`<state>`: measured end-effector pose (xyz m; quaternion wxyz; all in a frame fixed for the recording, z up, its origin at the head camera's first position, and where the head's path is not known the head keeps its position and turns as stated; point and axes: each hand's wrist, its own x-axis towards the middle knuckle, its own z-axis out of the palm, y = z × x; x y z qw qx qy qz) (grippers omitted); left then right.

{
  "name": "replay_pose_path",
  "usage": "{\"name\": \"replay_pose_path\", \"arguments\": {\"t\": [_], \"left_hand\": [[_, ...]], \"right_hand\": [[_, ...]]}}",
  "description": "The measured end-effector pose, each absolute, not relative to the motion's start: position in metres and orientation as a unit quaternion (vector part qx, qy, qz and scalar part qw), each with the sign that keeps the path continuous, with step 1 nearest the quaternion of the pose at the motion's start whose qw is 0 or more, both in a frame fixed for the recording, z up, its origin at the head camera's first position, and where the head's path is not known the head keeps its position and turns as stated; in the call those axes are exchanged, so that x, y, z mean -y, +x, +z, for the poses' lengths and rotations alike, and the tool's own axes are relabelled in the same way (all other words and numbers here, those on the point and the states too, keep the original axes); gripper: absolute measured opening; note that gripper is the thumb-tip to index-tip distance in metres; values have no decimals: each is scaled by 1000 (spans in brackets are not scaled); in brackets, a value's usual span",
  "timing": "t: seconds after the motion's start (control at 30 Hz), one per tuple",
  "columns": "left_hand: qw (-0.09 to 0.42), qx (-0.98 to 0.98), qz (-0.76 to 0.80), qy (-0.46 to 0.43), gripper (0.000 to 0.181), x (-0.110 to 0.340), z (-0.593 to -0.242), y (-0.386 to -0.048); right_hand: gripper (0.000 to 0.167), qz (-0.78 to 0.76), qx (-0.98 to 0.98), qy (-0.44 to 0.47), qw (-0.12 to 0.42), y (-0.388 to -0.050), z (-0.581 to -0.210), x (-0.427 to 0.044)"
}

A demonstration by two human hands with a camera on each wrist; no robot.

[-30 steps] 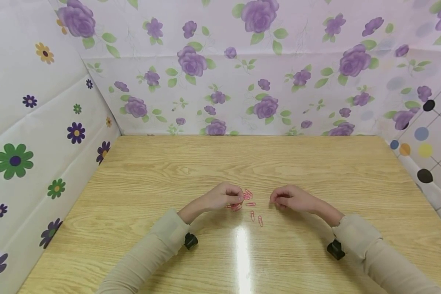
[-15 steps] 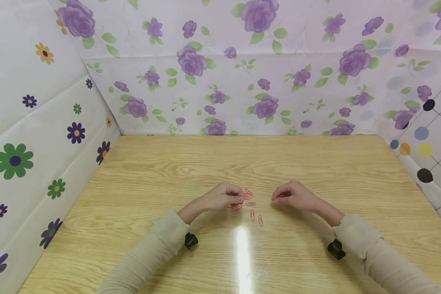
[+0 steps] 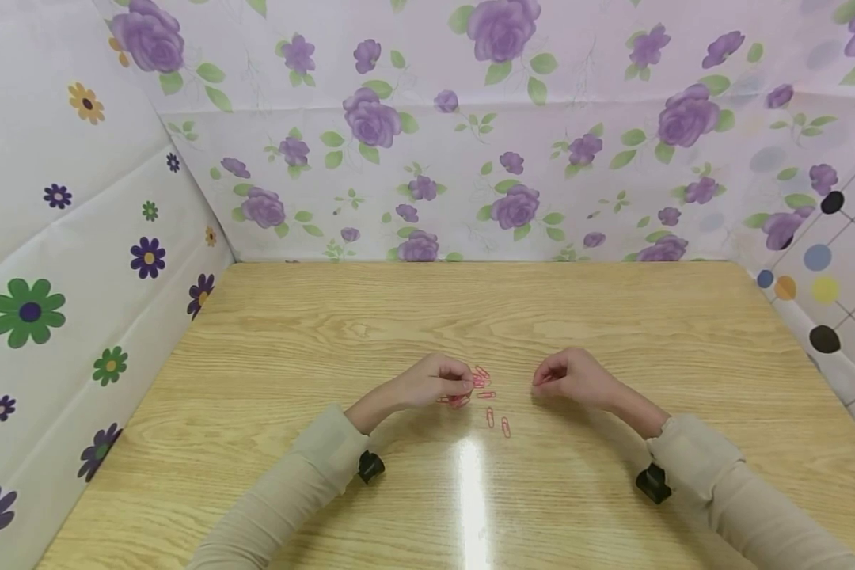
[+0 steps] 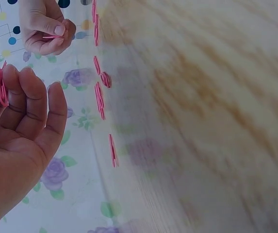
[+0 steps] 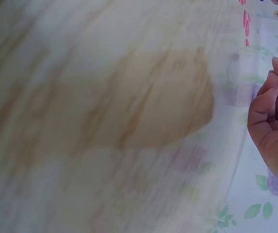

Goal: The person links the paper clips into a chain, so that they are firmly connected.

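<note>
In the left wrist view, a pink paper clip (image 4: pixel 2 90) is pinched between the thumb and fingers of my left hand (image 3: pixel 435 381). My right hand (image 3: pixel 575 381), a short way to the right, pinches another pink paper clip (image 4: pixel 53 37); the right wrist view hides that clip behind the fingers. Between the hands on the table lie loose pink paper clips, among them an upright-lying one (image 3: pixel 489 417), one nearer the front (image 3: pixel 506 427) and a sideways one (image 3: pixel 486 394). A small cluster of clips (image 3: pixel 482 376) sits beside my left fingertips, and more lie partly under that hand.
The wooden table (image 3: pixel 313 317) runs back to a flowered sheet (image 3: pixel 427 142). A second patterned sheet (image 3: pixel 78 237) lines the left side, and a dotted one (image 3: pixel 826 277) the right. Black wrist cameras hang under both forearms.
My right hand has shifted slightly right and away from the loose clips, and its fingertips have come together. My left hand and the clips on the table stay where they were.
</note>
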<state>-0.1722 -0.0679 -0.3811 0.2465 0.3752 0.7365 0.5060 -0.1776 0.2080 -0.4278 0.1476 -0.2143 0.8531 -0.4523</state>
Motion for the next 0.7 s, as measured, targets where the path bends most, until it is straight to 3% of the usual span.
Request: {"name": "replay_pose_path", "arguments": {"t": [0.3, 0.57, 0.7], "left_hand": [[252, -738, 501, 375, 20, 67, -390, -176], [242, -746, 499, 369, 21, 65, -409, -184], [243, -749, 496, 365, 21, 64, -412, -184]], "right_hand": [[9, -476, -838, -203, 177, -180, -433, -212], [15, -434, -869, -187, 148, -177, -424, -212], [11, -424, -874, -189, 143, -177, -422, -211]]}}
